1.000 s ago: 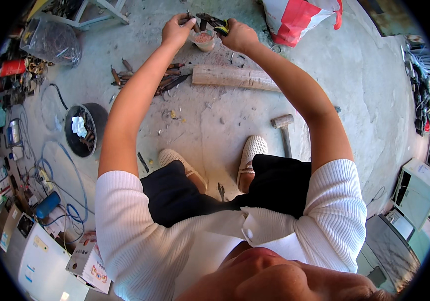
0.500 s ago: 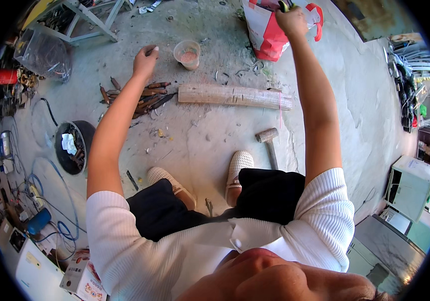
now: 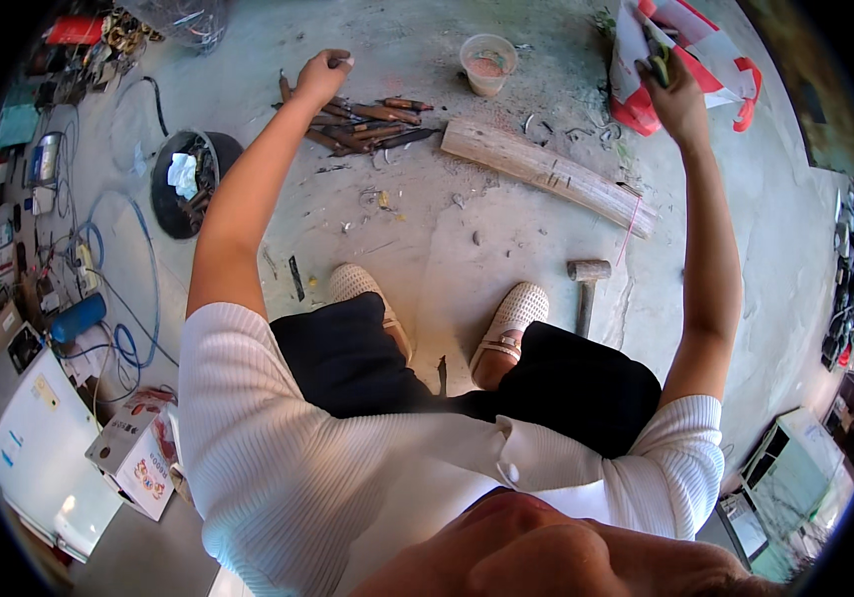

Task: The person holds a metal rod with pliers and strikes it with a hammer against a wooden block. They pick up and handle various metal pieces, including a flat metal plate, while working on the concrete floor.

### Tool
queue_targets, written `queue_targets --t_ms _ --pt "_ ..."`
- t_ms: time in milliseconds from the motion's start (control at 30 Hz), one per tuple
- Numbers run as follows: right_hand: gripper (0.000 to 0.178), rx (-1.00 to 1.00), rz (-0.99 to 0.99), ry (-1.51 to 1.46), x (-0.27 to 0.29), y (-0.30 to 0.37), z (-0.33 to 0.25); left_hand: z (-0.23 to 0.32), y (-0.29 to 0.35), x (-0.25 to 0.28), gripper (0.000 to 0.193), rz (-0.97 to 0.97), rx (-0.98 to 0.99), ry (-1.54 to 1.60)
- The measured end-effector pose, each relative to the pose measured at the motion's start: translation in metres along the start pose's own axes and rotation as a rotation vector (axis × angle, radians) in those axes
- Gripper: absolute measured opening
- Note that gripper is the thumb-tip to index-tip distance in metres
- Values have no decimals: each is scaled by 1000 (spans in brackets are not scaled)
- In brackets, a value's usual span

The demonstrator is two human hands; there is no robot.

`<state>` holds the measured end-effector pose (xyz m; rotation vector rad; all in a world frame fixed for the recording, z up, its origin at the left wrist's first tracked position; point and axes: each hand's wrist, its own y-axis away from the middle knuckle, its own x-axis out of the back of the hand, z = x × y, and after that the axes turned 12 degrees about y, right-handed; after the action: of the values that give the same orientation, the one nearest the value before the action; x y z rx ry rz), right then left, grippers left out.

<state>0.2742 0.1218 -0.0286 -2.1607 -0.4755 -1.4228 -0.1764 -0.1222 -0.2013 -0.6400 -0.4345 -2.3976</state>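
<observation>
My right hand (image 3: pixel 679 99) is closed around a yellow-and-black hand tool (image 3: pixel 660 66), in front of a white-and-red bag (image 3: pixel 634 98). The tool's working end is hard to make out. Beyond the left end of a pile of brown and dark-handled tools (image 3: pixel 372 127), my left hand (image 3: pixel 322 76) has its fingers curled together. Something dark shows at those fingertips, too small to name. A clear plastic cup (image 3: pixel 488 66) with reddish contents stands between my hands. Nearer to me, a worn wooden board (image 3: pixel 541 171) lies slantwise on the floor.
A mallet (image 3: pixel 588 273) lies beyond my right knee. On the left stand a black bucket (image 3: pixel 174 204) holding scraps and white paper, and a blue hose (image 3: pixel 128 298). Metal bits litter the concrete floor (image 3: pixel 427 234). A printed carton (image 3: pixel 138 458) sits at lower left.
The whole view has turned, shifting the floor items rightward. My right hand has come back toward me, now before the bag, still with the tool. My left hand has moved away from the cup.
</observation>
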Motion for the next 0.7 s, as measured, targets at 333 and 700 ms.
queue_targets --t_ms 333,700 --pt "64 60 -773 7 -45 81 -71 -8 67 -14 29 -302 -193 -677" --pt "46 -478 -1594 -528 -90 123 -94 -12 59 -40 26 -330 -455 -976"
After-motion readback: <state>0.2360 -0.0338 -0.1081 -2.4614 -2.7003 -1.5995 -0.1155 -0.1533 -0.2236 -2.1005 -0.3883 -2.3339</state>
